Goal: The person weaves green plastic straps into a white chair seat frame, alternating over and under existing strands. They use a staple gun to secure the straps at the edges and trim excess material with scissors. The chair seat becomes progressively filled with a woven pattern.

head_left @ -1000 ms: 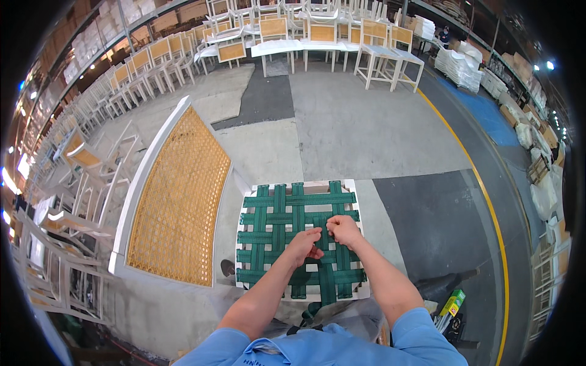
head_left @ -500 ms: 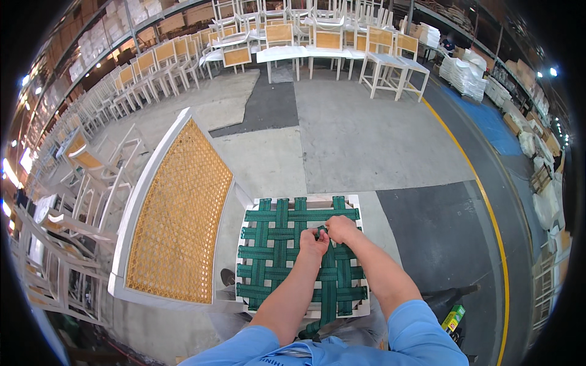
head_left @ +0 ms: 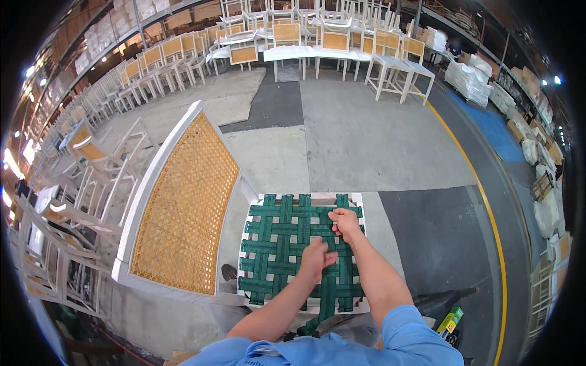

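Green webbing straps (head_left: pixel 279 265) are woven over and under each other across the white seat frame (head_left: pixel 357 200) of a chair in front of me. My right hand (head_left: pixel 346 222) is over the far right part of the weave, its fingers pinched at a green strap; the strap's end is hidden by them. Nearer to me, my left hand (head_left: pixel 315 260) hovers just above the weave with thumb and fingers apart, a little blurred and holding nothing I can see. One strap (head_left: pixel 326 300) runs loose over the seat's near edge toward my lap. The chair's cane back (head_left: pixel 186 210) stands on the left.
Unfinished white chair frames (head_left: pixel 91 213) crowd the left side. Rows of chairs with cane backs (head_left: pixel 334 40) stand at the far end. A green and yellow box (head_left: pixel 450 319) lies on the floor at my right. A yellow line (head_left: pixel 485 201) runs along the aisle.
My left hand has let go of the strap and drawn back toward me. My right hand stays near the same spot, its fingers now pinched there. The view has shifted slightly.
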Tool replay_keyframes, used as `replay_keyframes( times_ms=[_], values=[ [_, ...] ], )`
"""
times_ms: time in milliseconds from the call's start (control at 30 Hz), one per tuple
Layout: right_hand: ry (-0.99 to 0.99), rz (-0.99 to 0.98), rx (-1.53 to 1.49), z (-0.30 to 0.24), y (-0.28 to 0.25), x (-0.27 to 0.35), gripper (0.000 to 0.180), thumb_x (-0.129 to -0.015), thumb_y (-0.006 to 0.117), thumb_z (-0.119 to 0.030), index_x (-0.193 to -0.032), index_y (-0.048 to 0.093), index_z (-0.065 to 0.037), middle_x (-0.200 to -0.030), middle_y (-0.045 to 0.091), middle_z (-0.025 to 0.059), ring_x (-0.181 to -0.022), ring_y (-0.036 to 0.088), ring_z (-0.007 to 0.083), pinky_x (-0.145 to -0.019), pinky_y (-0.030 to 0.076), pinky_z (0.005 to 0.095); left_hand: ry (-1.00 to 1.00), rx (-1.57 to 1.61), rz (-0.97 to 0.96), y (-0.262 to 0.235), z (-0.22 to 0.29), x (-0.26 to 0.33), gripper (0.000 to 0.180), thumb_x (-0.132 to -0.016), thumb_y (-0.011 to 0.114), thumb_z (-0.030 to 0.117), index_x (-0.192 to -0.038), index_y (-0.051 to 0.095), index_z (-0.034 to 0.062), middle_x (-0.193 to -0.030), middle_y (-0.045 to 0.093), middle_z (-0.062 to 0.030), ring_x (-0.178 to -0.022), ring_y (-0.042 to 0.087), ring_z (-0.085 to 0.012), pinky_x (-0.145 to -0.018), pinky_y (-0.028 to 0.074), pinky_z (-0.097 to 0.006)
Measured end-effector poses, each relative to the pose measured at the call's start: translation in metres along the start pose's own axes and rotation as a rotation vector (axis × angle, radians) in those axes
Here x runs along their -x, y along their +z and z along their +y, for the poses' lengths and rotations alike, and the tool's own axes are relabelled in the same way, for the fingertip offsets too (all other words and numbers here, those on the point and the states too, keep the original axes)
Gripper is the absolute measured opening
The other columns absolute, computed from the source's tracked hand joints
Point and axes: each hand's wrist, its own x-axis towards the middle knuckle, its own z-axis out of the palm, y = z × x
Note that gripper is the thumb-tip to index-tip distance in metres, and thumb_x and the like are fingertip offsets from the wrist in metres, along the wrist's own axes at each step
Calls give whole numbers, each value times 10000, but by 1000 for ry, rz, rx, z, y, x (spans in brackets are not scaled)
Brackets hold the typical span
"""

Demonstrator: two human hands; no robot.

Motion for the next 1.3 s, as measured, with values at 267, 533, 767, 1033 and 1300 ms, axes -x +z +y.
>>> replay_keyframes(
  times_ms=[267,533,767,1033,1300],
  values=[
    [-29,-59,-66,-7,13,8,276,-1017,607,-75,-1292,625,-49,-824,648,28,-616,638,120,-486,496,280,-100,-648,-508,-68,-71,96,287,-1064,586,173,-1304,652,30,-1038,726,-41,-851,677,-119,-809,565,-275],
    [-95,-46,-112,8,-7,5,160,-1011,643,-102,-1152,657,-26,-818,653,32,-581,645,125,-473,517,274,375,-894,-152,-43,7,-8,248,-1017,577,141,-1238,672,76,-868,729,-50,-694,684,-132,-666,568,-317],
    [-121,-75,-176,9,1,11,194,-1022,692,-214,-1058,700,-23,-808,655,24,-569,642,126,-467,518,270,368,-730,15,-7,70,-93,297,-1009,669,218,-1257,661,56,-974,711,-55,-721,708,-154,-596,553,-302],
    [-520,80,-150,22,14,18,227,-962,704,-59,-1185,660,-42,-896,684,47,-586,632,99,-502,524,254,194,-739,-71,-3,90,-108,259,-1025,652,279,-1063,676,24,-913,701,-46,-695,702,-155,-560,536,-299],
    [-822,160,139,17,12,16,211,-935,708,-44,-1145,719,-62,-901,715,40,-642,642,97,-547,527,262,158,-826,-91,-5,98,-110,240,-1019,646,271,-1033,675,33,-879,689,-38,-692,698,-153,-564,533,-305]
  ],
)
